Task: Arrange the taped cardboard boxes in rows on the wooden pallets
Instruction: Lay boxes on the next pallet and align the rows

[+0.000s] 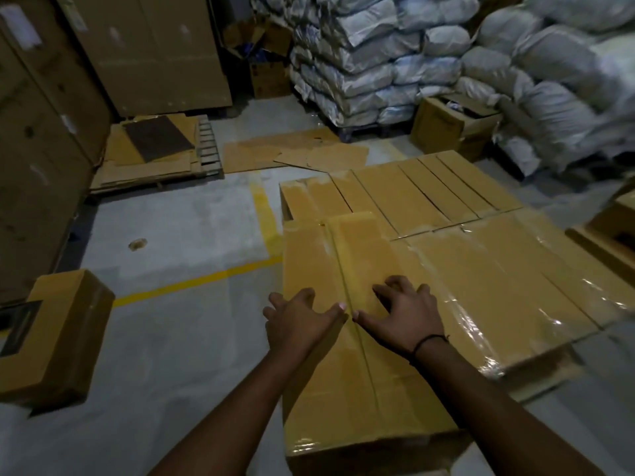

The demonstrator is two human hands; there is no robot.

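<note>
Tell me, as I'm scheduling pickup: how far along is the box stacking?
Done: the far row of boxes and the wrapped row nearer lie flush. In hand: left hand and right hand rest on the near-left box, at the stack's edge. Left: at least one other box sits on the floor.

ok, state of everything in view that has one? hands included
left hand: open, fingers spread on the taped box.
right hand: open, fingertips pressing the same box.
taped box: sealed, lying flat under both hands.
back row of boxes: closed, side by side.
far carton: flaps open.
small box: closed, on the floor.
cardboard sheets: flattened, on the floor.
</note>
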